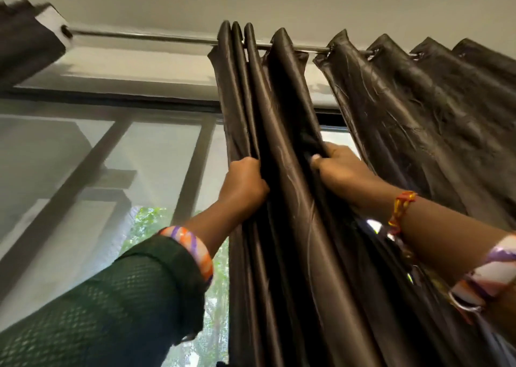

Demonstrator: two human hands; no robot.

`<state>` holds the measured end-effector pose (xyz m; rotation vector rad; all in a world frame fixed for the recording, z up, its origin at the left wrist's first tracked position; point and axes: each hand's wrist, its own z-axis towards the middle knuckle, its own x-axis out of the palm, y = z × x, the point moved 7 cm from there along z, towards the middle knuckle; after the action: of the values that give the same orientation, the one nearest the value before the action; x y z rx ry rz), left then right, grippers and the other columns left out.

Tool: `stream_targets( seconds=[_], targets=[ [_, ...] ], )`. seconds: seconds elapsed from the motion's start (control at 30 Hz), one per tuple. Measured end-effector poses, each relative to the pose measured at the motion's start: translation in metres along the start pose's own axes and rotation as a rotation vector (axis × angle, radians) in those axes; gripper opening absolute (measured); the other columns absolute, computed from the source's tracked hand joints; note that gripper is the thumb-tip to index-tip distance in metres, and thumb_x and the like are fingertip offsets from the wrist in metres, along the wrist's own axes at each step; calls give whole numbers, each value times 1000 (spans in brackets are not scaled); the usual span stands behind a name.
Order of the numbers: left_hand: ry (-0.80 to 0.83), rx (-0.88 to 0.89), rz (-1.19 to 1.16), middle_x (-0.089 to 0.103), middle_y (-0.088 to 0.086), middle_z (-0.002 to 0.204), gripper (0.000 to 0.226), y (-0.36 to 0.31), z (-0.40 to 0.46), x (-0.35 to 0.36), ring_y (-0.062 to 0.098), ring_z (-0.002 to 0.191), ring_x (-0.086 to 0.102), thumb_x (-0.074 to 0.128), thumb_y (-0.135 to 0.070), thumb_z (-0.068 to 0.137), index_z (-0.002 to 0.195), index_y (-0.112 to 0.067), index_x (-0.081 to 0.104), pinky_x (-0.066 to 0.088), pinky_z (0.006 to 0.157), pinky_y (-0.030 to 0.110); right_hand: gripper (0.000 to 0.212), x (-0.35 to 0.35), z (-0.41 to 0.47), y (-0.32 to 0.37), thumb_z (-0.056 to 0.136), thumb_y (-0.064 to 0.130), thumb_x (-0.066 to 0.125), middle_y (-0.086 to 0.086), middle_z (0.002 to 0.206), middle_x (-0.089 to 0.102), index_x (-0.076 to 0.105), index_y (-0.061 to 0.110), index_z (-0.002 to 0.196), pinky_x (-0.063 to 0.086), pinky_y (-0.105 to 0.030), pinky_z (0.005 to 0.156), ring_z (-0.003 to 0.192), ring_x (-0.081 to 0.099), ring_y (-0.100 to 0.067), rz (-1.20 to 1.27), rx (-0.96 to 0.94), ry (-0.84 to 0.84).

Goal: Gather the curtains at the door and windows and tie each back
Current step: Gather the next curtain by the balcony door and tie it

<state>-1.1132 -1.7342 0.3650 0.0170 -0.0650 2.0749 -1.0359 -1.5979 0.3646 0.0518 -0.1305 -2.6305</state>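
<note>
A dark brown satin curtain (293, 227) hangs by eyelets from a metal rod (145, 36) near the ceiling. Its left folds are bunched tight together; further right the folds (418, 120) spread apart along the rod. My left hand (243, 183) is raised and closed around the left edge of the bunched folds. My right hand (339, 168) grips a fold on the right side of the same bunch, thumb on top. Both hands hold the fabric at about the same height, one fold-bundle apart.
Another dark curtain (26, 39) hangs at the rod's far left end. A large window (145, 154) with a mesh screen and frame bars fills the uncovered left half, with trees outside below. The ceiling is close above the rod.
</note>
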Motion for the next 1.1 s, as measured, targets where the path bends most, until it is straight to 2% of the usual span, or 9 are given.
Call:
stream_targets(
  seconds=[0.2, 0.37, 0.5, 0.63, 0.73, 0.83, 0.93, 1.0, 1.1],
  targets=[
    [-93, -103, 35, 63, 26, 93, 20, 75, -6, -92, 40, 93, 60, 53, -1, 81, 95, 7, 64, 41, 68, 34, 15, 88, -8, 81, 88, 7, 43, -28, 121, 55, 54, 5, 96, 43, -38, 89, 114, 51, -43, -274, -73, 150],
    [-78, -126, 150, 60, 20, 92, 26, 123, 2, -167, 38, 96, 59, 53, -2, 83, 107, 3, 63, 38, 68, 31, 35, 155, -1, 151, 94, 15, 44, -28, 131, 50, 51, -3, 124, 40, -36, 96, 122, 47, -42, -192, -59, 186],
    [-78, -50, 235, 62, 31, 95, 19, 136, 19, -215, 41, 96, 58, 57, -4, 81, 96, 3, 67, 40, 72, 37, 34, 201, -3, 221, 95, 16, 44, -28, 129, 52, 53, -1, 123, 40, -35, 95, 122, 48, -41, -107, -136, 228],
    [-77, -2, 212, 59, 23, 81, 15, 152, 23, -251, 37, 96, 61, 60, -9, 83, 91, 1, 68, 36, 69, 34, 35, 234, -8, 262, 96, 19, 43, -24, 129, 53, 54, 1, 124, 41, -33, 93, 119, 50, -38, -93, -146, 261],
    [-28, -10, 126, 67, 20, 99, 26, 170, 10, -252, 31, 103, 61, 64, -7, 78, 104, -7, 67, 46, 83, 34, 33, 247, -11, 255, 94, 20, 47, -24, 126, 55, 55, 4, 122, 42, -35, 92, 116, 52, -39, -105, -125, 271],
    [101, 14, 33, 63, 10, 119, 57, 173, -21, -227, 24, 112, 58, 68, -11, 75, 128, -19, 51, 41, 89, 23, 35, 252, -24, 222, 91, 20, 51, -23, 124, 56, 51, 11, 125, 44, -39, 93, 116, 53, -41, -122, -45, 245],
    [258, -61, -20, 57, 10, 126, 85, 178, -60, -186, 25, 115, 54, 64, -21, 81, 146, -30, 11, 39, 88, 22, 41, 246, -49, 190, 88, 21, 52, -21, 118, 60, 45, 16, 128, 48, -42, 92, 111, 56, -41, -121, 27, 177],
    [303, -148, -31, 56, 12, 119, 77, 181, -87, -165, 28, 108, 56, 49, -32, 92, 147, -31, -6, 41, 87, 30, 47, 241, -71, 176, 87, 21, 53, -17, 116, 62, 41, 22, 133, 49, -44, 91, 108, 58, -39, -112, 54, 130],
    [303, -196, -43, 53, 10, 100, 62, 171, -125, -148, 25, 89, 56, 29, -37, 99, 145, -36, -12, 41, 81, 33, 59, 235, -109, 161, 87, 19, 50, -13, 118, 63, 29, 28, 142, 50, -44, 90, 108, 59, -36, -101, 71, 85]
  ],
)
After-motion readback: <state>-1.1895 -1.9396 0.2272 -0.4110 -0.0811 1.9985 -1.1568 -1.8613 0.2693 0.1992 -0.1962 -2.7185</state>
